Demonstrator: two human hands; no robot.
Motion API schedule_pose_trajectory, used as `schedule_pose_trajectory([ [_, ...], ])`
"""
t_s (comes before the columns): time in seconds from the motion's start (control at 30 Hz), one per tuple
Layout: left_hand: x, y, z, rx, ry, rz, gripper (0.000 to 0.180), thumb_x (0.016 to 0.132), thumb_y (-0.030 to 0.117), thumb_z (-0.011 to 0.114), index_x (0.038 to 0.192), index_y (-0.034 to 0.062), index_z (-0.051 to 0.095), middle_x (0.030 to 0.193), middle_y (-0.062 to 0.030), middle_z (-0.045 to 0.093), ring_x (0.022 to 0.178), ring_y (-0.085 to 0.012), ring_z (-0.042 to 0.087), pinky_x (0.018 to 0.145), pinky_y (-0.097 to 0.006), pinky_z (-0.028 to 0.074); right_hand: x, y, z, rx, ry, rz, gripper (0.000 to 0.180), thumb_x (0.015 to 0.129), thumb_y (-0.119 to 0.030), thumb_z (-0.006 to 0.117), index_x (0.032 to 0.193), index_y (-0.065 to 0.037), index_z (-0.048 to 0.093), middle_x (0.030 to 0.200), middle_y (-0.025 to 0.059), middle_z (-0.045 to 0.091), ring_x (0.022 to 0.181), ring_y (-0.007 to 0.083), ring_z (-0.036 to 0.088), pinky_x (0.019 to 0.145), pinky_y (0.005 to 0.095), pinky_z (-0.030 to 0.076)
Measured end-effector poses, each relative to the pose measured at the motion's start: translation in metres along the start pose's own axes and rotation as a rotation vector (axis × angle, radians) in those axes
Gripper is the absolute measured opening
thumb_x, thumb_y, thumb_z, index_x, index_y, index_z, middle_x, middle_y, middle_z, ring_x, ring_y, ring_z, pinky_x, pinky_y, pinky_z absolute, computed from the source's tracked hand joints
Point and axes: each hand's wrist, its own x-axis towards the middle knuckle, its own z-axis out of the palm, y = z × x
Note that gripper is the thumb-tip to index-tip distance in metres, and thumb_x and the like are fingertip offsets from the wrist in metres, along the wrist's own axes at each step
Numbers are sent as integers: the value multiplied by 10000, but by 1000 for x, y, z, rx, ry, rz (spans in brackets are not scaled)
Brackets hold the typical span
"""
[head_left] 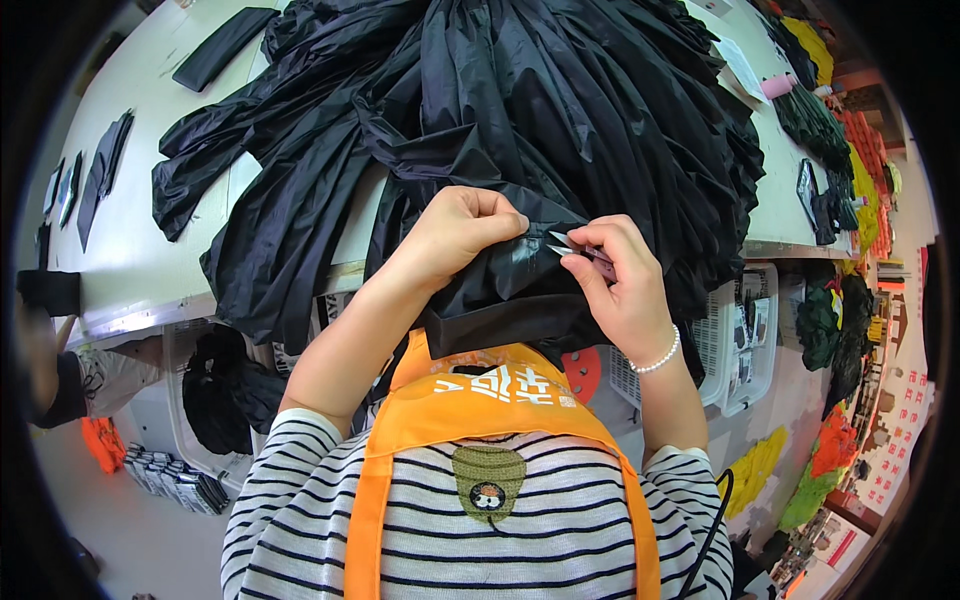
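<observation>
Fig.: your left hand [455,232] is pinching a fold of black fabric [520,110] at the near table edge [150,310]. Your right hand [620,275] is closing around small snips [572,246], blades pointing left toward the fold, w/ tips prob. just touching it.

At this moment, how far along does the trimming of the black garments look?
Done: nothing shows as finished. In hand: the left hand pinches an edge of the black fabric while the right hand holds small snips against it. Left: a big heap of black garments covers the table.
</observation>
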Motion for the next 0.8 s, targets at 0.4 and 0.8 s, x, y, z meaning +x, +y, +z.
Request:
schedule_pose_trajectory([
  [0.4,2,-3,0,29,-18,-15,118,799,112,647,762,-1,641,723,2,626,627,-46,545,616,-185,440,4,0,7,-4,9,-19,178,798,-105,704,908,-33,585,861,62,570,658,188,614,581,264,495],
  [0.8,-9,-4,4,121,-14,87,102,809,89,654,805,-12,643,745,14,628,671,-34,554,633,-178,444,10,0,-3,312,-48,182,264,756,-45,736,982,-3,608,884,51,568,685,73,511,610,195,417],
])
